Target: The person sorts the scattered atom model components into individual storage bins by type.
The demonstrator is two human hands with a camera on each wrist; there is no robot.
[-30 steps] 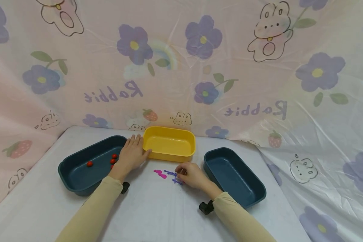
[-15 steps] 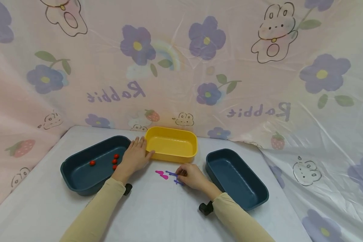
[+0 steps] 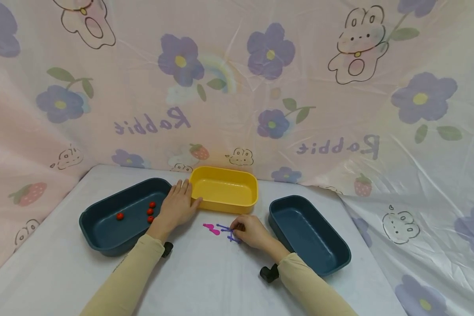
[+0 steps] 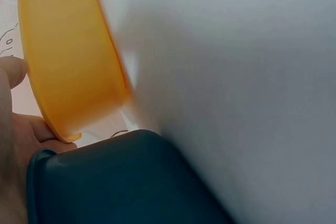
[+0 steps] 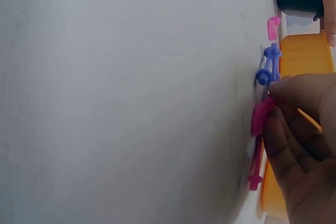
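My right hand (image 3: 249, 230) is low over the white table, thumb and index finger pinching at a small purple plastic stick (image 3: 231, 234) with knobbed ends. More purple sticks (image 5: 270, 64) lie by the fingertips in the right wrist view. A pink piece (image 5: 261, 116) overlaps the fingertips there, with a thin pinkish-red stick (image 5: 255, 166) below it. Two pink paddle-shaped pieces (image 3: 211, 229) lie left of the purple sticks. My left hand (image 3: 176, 207) rests with its fingers extended across the neighbouring rims of the yellow tub (image 3: 225, 206) and the left dark blue tub (image 3: 114, 199).
Several small red balls (image 3: 150, 211) sit in the left blue tub. Another dark blue tub (image 3: 310, 235) stands right of my right hand. A patterned cloth (image 3: 229, 114) hangs close behind the yellow tub. Black wrist cameras (image 3: 269, 273) show below both wrists.
The purple stick across the others disappears from sight half a second ago and shows again now, at my right fingertips. My left hand stays at the tubs; the head view shifts slightly.
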